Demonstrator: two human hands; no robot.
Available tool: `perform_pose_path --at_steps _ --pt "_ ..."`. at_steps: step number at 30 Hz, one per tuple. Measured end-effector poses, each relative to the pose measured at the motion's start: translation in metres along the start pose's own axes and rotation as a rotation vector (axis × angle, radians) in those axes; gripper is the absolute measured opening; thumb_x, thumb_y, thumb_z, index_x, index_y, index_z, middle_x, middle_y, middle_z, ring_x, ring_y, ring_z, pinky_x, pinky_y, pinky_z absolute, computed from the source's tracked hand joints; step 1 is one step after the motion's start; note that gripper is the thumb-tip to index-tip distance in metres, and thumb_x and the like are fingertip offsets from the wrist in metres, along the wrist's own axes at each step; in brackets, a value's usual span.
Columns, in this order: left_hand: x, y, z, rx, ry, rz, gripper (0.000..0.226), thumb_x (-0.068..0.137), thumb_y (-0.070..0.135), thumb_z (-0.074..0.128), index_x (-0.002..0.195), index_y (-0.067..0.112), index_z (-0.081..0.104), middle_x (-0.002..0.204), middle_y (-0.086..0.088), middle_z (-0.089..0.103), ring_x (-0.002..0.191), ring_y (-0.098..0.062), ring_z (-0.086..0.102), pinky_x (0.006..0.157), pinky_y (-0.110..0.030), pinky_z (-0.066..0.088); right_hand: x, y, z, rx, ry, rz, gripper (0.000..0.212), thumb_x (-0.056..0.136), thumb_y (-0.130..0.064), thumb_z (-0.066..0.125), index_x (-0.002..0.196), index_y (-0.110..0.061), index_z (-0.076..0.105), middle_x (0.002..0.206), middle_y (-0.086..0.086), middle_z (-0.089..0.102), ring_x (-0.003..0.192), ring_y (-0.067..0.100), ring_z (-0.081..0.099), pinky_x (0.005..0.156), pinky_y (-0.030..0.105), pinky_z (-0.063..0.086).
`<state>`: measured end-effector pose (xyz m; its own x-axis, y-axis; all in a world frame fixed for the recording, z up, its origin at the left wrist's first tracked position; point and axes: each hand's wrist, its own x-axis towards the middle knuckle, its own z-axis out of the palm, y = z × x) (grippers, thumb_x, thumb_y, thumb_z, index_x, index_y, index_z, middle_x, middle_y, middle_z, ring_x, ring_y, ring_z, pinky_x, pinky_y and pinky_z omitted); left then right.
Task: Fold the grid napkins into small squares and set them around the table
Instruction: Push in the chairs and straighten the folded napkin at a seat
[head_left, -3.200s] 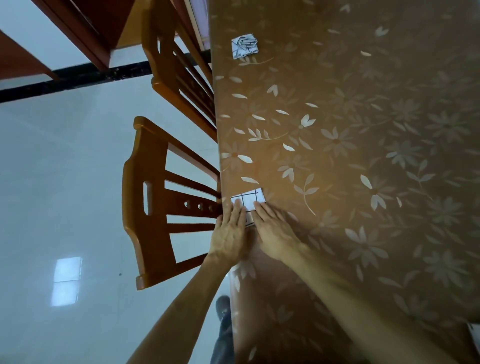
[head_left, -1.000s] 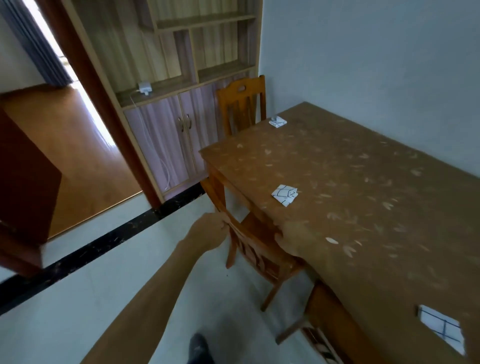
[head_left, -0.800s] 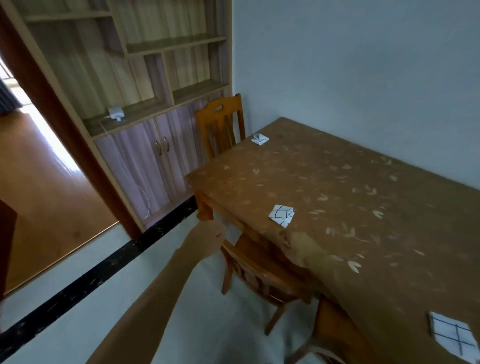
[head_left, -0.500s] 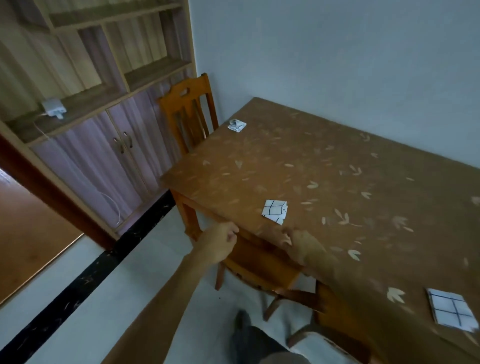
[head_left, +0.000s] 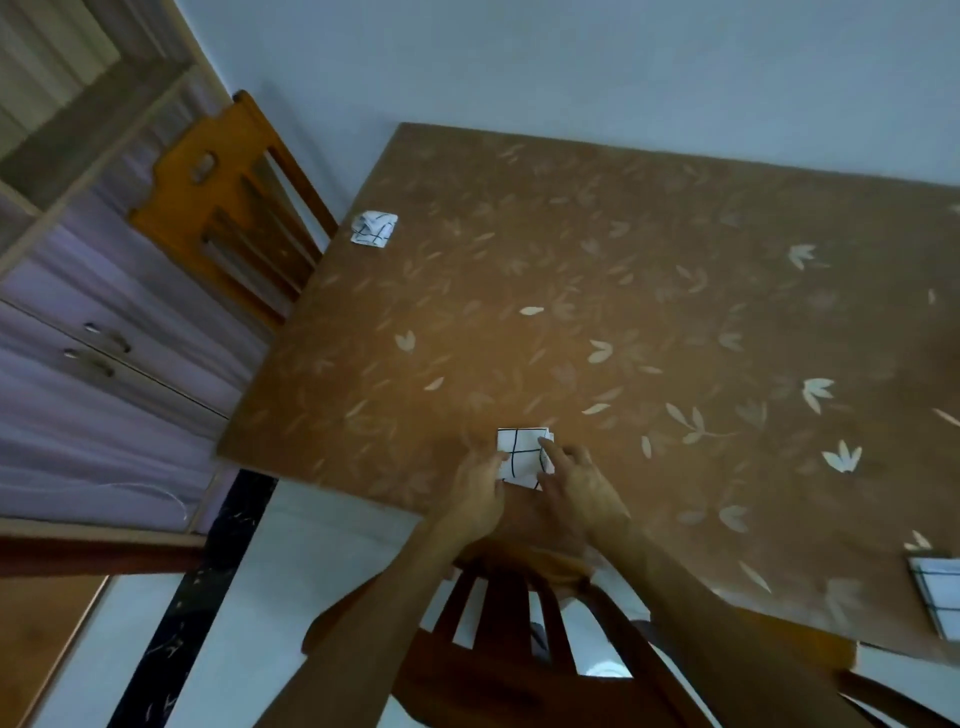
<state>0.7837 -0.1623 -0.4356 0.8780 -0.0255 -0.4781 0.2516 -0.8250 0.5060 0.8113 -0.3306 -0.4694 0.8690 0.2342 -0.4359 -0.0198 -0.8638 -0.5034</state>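
Napkin (head_left: 522, 457) between both hands' fingertips

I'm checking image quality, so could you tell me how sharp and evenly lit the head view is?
Head view: dim, soft indoor light; the napkin under both hands reads clearly; table edges bow from wide-angle distortion; right-edge napkin is cut off and slightly blurred.

A brown leaf-patterned bench (head_left: 649, 291) is standing against a plain pale blue-grey wall (head_left: 571, 62). Orange wooden slat-backed chairs (head_left: 228, 208) are tucked at its sides, and a wood-framed cabinet with purple-grey doors (head_left: 78, 374) is lining the left wall.
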Motion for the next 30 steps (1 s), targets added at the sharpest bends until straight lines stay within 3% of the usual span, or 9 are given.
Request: perform_pose_path --at_steps 3,6,9,12,16,20,26,28,30 --pt "0.020 0.002 0.010 -0.004 -0.060 -0.016 0.050 0.103 0.013 0.042 0.152 0.017 0.036 0.149 -0.015 0.040 0.137 -0.030 0.042 0.110 -0.036 0.035 0.012 0.006 0.010 -0.022 -0.022 0.009 0.050 0.103 -0.027 0.044 0.152 -0.018 0.038 0.142 0.018 0.043 0.118 0.040 0.055 0.096 0.047 0.050" --pt "0.030 0.007 0.016 0.025 -0.116 0.004 0.048 0.101 0.011 0.043 0.149 0.016 0.042 0.148 -0.014 0.041 0.134 -0.031 0.045 0.108 -0.038 0.039 0.012 0.014 0.028 -0.057 -0.055 -0.017 0.051 0.101 -0.031 0.037 0.145 -0.006 0.047 0.140 0.022 0.043 0.114 0.043 0.054 0.093 0.052 0.051" --pt "0.033 0.000 0.019 0.049 -0.118 0.038 0.043 0.098 0.011 0.045 0.140 0.016 0.054 0.143 -0.011 0.045 0.128 -0.030 0.051 0.105 -0.041 0.044 0.011 0.012 0.029 -0.048 -0.007 0.014 0.045 0.099 -0.016 0.048 0.143 -0.004 0.049 0.142 0.023 0.044 0.114 0.043 0.057 0.089 0.045 0.053" --pt "0.031 -0.004 0.021 0.127 -0.141 0.064 0.041 0.098 0.015 0.046 0.138 0.017 0.055 0.138 -0.009 0.045 0.121 -0.029 0.055 0.100 -0.044 0.048 -0.001 0.008 0.026 -0.053 0.105 0.013 0.035 0.094 -0.005 0.053 0.127 -0.005 0.064 0.127 0.021 0.059 0.104 0.039 0.066 0.079 0.035 0.056" --pt "0.011 -0.010 0.031 0.218 -0.216 0.133 0.044 0.100 0.022 0.043 0.143 0.021 0.050 0.137 -0.008 0.043 0.122 -0.028 0.051 0.097 -0.042 0.049 -0.031 0.022 0.040 -0.073 0.003 0.027 0.043 0.099 -0.015 0.049 0.142 -0.010 0.050 0.137 0.017 0.049 0.112 0.035 0.060 0.087 0.038 0.052" --pt "-0.007 -0.021 0.041 0.239 -0.223 0.209 0.044 0.101 0.020 0.041 0.144 0.023 0.047 0.137 -0.008 0.043 0.121 -0.026 0.049 0.096 -0.040 0.050 -0.046 0.023 0.049 -0.109 0.026 0.063 0.041 0.098 -0.015 0.050 0.139 -0.012 0.052 0.141 0.015 0.047 0.107 0.031 0.063 0.079 0.036 0.056" --pt "-0.004 -0.047 0.010 0.214 -0.183 0.251 0.037 0.101 0.017 0.041 0.135 0.020 0.053 0.121 -0.011 0.049 0.109 -0.032 0.055 0.082 -0.042 0.053 -0.043 -0.013 0.038 -0.226 0.165 0.192 0.032 0.099 -0.018 0.047 0.126 -0.012 0.063 0.125 0.014 0.056 0.109 0.032 0.055 0.090 0.040 0.051" --pt "-0.003 -0.070 -0.007 0.196 -0.169 0.206 0.037 0.101 0.017 0.042 0.137 0.019 0.053 0.132 -0.011 0.048 0.117 -0.033 0.054 0.089 -0.045 0.053 -0.042 -0.032 0.038 -0.258 0.253 0.215 0.029 0.096 -0.014 0.052 0.121 -0.010 0.066 0.119 0.016 0.058 0.103 0.033 0.056 0.088 0.041 0.049" --pt "-0.005 -0.096 -0.030 0.214 -0.161 0.162 0.040 0.102 0.020 0.043 0.142 0.021 0.051 0.151 -0.013 0.041 0.136 -0.032 0.043 0.107 -0.046 0.045 -0.039 -0.051 0.044 -0.271 0.321 0.213 0.027 0.091 -0.012 0.059 0.116 -0.008 0.068 0.113 0.018 0.059 0.096 0.036 0.057 0.084 0.045 0.050"
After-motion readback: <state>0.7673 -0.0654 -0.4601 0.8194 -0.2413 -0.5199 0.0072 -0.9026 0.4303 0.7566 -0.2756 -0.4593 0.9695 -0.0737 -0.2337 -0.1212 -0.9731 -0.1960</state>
